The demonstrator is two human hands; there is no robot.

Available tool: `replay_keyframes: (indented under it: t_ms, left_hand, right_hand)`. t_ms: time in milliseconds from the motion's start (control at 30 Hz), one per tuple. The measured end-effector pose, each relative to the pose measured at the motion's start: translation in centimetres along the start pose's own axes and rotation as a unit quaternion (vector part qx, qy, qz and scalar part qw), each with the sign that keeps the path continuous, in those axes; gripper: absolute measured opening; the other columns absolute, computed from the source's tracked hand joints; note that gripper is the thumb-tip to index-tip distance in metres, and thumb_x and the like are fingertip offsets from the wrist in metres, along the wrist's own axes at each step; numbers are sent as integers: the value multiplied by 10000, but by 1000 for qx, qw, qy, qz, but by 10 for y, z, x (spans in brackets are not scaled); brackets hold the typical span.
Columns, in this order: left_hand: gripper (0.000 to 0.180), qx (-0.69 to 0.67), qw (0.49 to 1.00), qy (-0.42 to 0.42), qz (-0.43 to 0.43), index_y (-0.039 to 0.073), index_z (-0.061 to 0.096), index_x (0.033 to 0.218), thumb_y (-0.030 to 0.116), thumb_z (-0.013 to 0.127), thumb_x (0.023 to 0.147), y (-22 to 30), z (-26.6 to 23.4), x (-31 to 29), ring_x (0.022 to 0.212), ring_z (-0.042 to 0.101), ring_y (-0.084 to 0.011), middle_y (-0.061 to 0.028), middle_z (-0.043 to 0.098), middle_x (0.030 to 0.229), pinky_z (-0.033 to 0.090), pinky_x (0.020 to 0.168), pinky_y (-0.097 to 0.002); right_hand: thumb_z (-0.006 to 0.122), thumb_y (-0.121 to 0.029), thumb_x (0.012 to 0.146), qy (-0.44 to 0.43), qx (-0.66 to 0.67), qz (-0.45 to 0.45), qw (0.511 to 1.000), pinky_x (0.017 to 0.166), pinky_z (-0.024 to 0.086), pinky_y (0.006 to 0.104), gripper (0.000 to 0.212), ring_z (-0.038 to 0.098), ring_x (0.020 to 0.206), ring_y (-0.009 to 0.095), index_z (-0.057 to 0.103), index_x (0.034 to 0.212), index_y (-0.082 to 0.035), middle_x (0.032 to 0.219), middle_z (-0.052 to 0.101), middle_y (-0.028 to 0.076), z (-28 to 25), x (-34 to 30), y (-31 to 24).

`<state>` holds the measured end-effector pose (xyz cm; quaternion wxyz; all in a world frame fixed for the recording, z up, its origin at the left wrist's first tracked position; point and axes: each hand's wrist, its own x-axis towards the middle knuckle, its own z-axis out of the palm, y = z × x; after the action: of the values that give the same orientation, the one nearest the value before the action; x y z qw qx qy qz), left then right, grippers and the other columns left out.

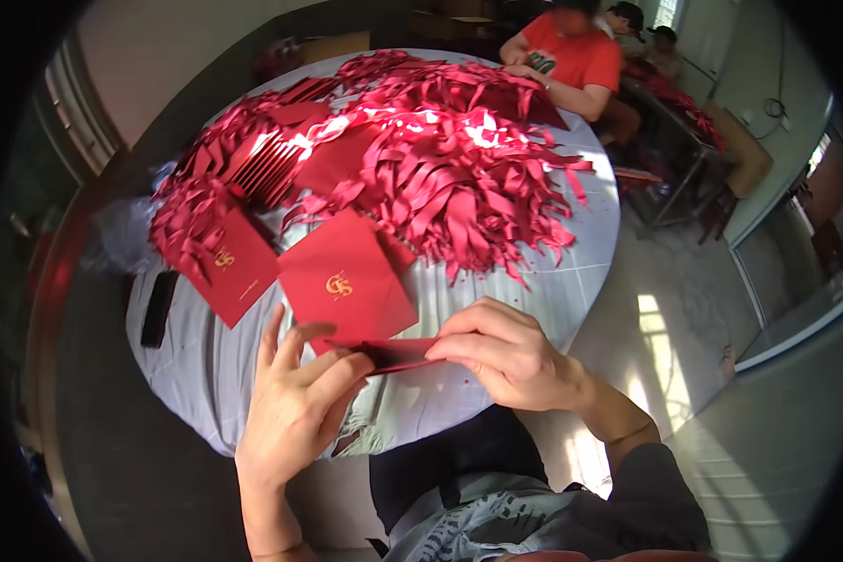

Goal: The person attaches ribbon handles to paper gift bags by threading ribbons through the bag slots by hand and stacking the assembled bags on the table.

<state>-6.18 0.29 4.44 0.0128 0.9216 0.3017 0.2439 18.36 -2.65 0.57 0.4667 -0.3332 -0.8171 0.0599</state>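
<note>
— Red paper everywhere: what is the person holding over the round worktop [534,309]?

— A narrow dark-red strip [398,354], held level between both hands just above the near edge of the worktop's pale grey cloth. The left hand [295,403] pinches the strip's left end between thumb and fingers, with the fingers laid along its underside. The right hand [506,356] pinches the right end, fingertips pressed together on top of it.

— And the big red card just behind the strip?

— That is a red envelope [347,276] with a gold emblem, lying flat on the cloth, its lower corner touching or tucked under the strip; which of the two cannot be told. A second envelope [232,267] of the same kind lies just beside it on the left.

— What fills the rest of the worktop?

— A wide heap of red ribbon strips [450,159] covers the far half, sunlit in the middle. A fanned row of envelopes [267,159] stands on edge at the heap's left side. A black phone [158,307] lies near the left rim, well apart from the hands.

— Anyone else in view?

— A person in an orange shirt [571,51] sits at the far side, forearms on the worktop. Two more people sit behind, at another table.
</note>
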Motion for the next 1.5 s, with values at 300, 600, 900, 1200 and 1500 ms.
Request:
replay_keyframes:
  t_ms: [300,600,900,1200,1500]
  left_hand:
    - [190,-73,989,122,-42,2,614,865,-89,671,708,0,16,-9,720,555,-293,-93,605,765,459,625,-385]
    - [208,-36,978,167,-119,-16,607,932,-104,650,748,-3,23,-15,707,523,-279,-109,571,745,434,621,-374]
    - [202,-40,976,172,-124,-16,600,957,-101,625,776,-2,30,-13,723,508,-285,-119,564,768,432,644,-381]
    - [136,-143,967,160,-137,-22,603,935,-59,607,804,-14,30,6,754,539,-329,-148,623,832,439,665,-389]
    - [150,-337,922,84,-174,-25,609,1007,-42,547,871,-32,48,11,810,603,-230,-140,615,885,468,748,-310]
  right_hand:
    - [604,15,864,36,19,125,991,821,482,306,209,616,933,205,677,1055,-31,978,626,88,-39,4,70]
    - [647,3,700,-127,-247,3,961,794,445,379,262,533,904,258,665,950,-73,906,525,79,-3,-5,131]
    - [712,-72,722,-65,-123,-20,990,776,439,367,114,521,882,231,648,817,-76,897,523,48,-4,-12,98]
    - [629,-26,892,-52,327,147,932,668,504,272,108,634,738,138,576,982,0,857,631,75,6,-4,-23]
    - [662,-84,882,117,207,275,931,669,511,298,140,651,721,183,575,896,25,801,655,110,71,-1,9]
